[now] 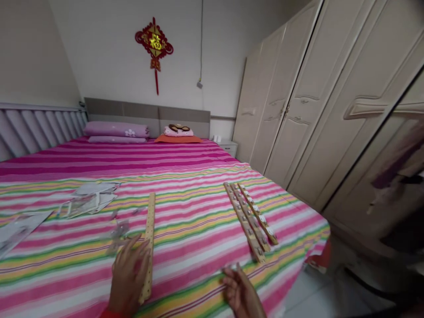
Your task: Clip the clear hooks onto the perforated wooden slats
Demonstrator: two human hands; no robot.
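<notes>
My left hand (pixel 129 271) reaches over the lower part of a pale wooden strip with rows of holes (pixel 150 221), its fingers stretched and slightly blurred. The thumb side lies against or just over the strip; contact is hard to tell. Just beyond those fingertips are several small clear plastic bags (pixel 121 229); their contents are too blurred to name. My right hand (pixel 243 291) is held over the striped cloth, palm partly turned up, fingers loosely bent and apart, with nothing visible in it. Ahead of it lie three wooden strips (pixel 248 216) side by side, carrying small metal pieces; the rightmost has white round pieces.
Flat plastic packets (pixel 89 198) and another packet (pixel 23 229) lie at the left on the striped bedspread (pixel 195 212). Folded bedding (pixel 117 130) is by the headboard (pixel 185 115). Wardrobes (pixel 308 110) stand right of the bed, beyond its edge.
</notes>
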